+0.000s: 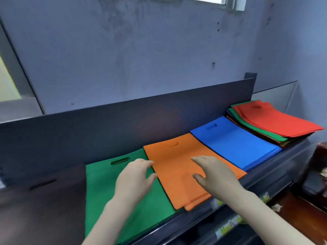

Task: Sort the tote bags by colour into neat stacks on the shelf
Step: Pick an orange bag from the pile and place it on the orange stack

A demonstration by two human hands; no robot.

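Flat tote bags lie in a row on a dark shelf: a black stack at the left, then a green stack, an orange stack and a blue stack. At the far right sits a mixed pile with red bags on top and green, blue and orange ones beneath. My left hand hovers with relaxed fingers at the orange stack's left edge, over the green bags. My right hand is spread over the orange stack, holding nothing. Whether either hand touches the bags is unclear.
A dark back panel runs behind the shelf against a blue-grey wall. Below the shelf's front edge are lower shelves with blurred packaged goods. A dark wooden surface and a dark object stand at the right.
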